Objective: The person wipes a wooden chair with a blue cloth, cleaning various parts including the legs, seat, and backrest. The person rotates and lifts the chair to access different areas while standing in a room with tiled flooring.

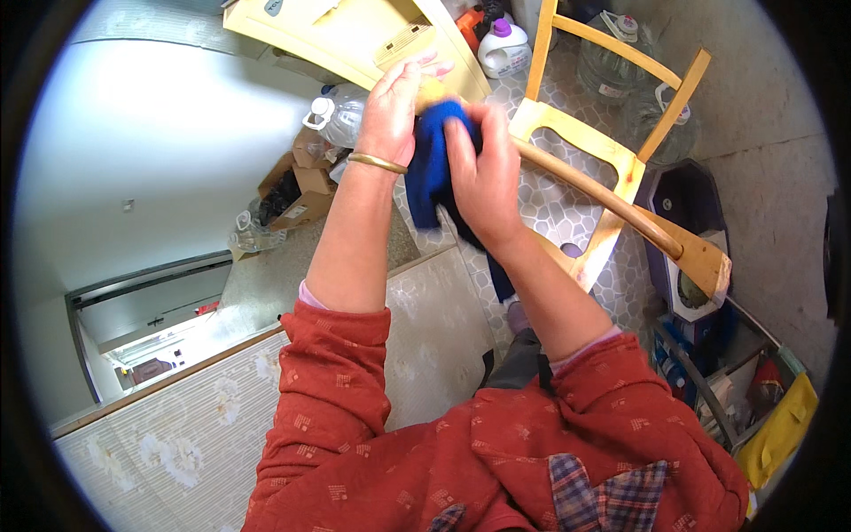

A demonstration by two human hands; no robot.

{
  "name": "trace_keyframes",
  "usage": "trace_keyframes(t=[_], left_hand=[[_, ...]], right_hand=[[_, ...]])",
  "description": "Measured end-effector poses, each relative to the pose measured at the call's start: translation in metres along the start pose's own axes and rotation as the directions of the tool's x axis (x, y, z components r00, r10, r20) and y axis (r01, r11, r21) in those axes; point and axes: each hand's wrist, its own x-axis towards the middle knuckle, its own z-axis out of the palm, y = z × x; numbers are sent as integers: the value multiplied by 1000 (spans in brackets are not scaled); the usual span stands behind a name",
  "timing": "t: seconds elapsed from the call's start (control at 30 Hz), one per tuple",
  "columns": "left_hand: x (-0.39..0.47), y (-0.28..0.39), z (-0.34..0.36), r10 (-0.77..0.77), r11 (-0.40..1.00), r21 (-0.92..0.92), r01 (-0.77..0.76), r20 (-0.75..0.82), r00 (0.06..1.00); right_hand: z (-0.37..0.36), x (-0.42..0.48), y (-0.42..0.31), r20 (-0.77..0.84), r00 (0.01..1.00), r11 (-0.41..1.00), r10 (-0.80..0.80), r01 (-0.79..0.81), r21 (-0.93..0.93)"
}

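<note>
A blue cloth (pixel 432 166), partly blurred, hangs from my right hand (pixel 488 173), whose fingers and thumb pinch it against a pale wooden piece (pixel 431 93). My left hand (pixel 392 110), with a brass-coloured bangle at the wrist, lies along the left side of that piece with its fingers stretched out; its grip is partly hidden. From behind my right hand a round wooden bar (pixel 598 193) slants down to the right and meets a wider wooden end piece (pixel 711 266). Beyond the bar is a wooden chair frame (pixel 631 163) with an opening in its seat.
A yellow cabinet (pixel 319 33) and a white detergent bottle with a purple cap (pixel 504 50) stand ahead. Clear plastic jugs (pixel 608 66) are behind the chair. At left are a cardboard box (pixel 312 206) and another jug (pixel 342 116). A dark purple bin (pixel 671 193) and metal rack (pixel 698 386) stand right.
</note>
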Motion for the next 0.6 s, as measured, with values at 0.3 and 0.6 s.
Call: trace_keyframes(t=[0.3, 0.6], left_hand=[[19, 0, 17, -1, 999, -51, 1, -7, 1000], [23, 2, 17, -41, 986, -162, 26, -91, 995]], right_hand=[[2, -12, 68, 346, 938, 937, -22, 140, -321], [1, 68, 9, 144, 912, 908, -383, 401, -120]])
